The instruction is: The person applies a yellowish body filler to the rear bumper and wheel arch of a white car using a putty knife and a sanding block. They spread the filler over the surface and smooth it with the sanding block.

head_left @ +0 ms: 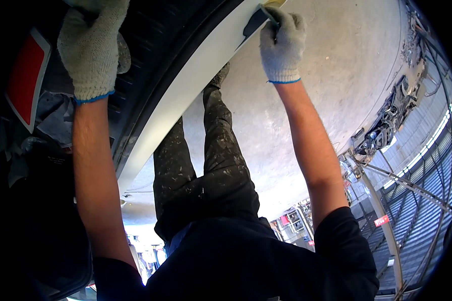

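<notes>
Pale, scuffed concrete floor lies beyond a long, curved, smooth white panel, which in the head view bears a dark-grey patch near its upper end. Just beside that patch, the right hand, in an off-white knitted glove, pinches a thin greenish flat piece, seemingly angled to lay its edge along the panel. The similarly gloved left hand, perhaps bracing, is near a ribbed black surface; its grip cannot be told

White panel, blue-hemmed off-white gloves

blue-edged knit gloves, dark shirt and spattered trousers are worn.
</notes>
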### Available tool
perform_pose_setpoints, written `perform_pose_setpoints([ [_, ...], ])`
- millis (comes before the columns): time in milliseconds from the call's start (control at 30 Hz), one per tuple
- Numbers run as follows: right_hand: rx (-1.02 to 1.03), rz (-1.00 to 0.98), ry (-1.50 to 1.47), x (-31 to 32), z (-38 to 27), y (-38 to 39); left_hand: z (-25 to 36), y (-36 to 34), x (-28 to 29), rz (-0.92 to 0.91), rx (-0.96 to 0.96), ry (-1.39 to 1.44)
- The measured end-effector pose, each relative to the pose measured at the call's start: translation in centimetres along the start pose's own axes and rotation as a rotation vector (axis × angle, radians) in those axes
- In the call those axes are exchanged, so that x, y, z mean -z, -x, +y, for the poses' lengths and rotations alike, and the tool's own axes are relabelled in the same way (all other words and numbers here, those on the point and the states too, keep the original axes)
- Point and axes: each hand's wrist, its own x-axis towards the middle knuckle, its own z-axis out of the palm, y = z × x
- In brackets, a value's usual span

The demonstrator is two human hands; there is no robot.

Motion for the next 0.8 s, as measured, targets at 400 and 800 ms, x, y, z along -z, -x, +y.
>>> perform_pose_setpoints([
  [400,-0.199,-0.183,-0.223,2.2,-2.8,3.6,0.3,0.0,0.3,-0.005,0.046,-0.021],
  [800,-0.048,-0.014,-0.074,-0.5,2.8,-2.4,0.0,0.0,0.5,-0.052,0.095,0.008],
])
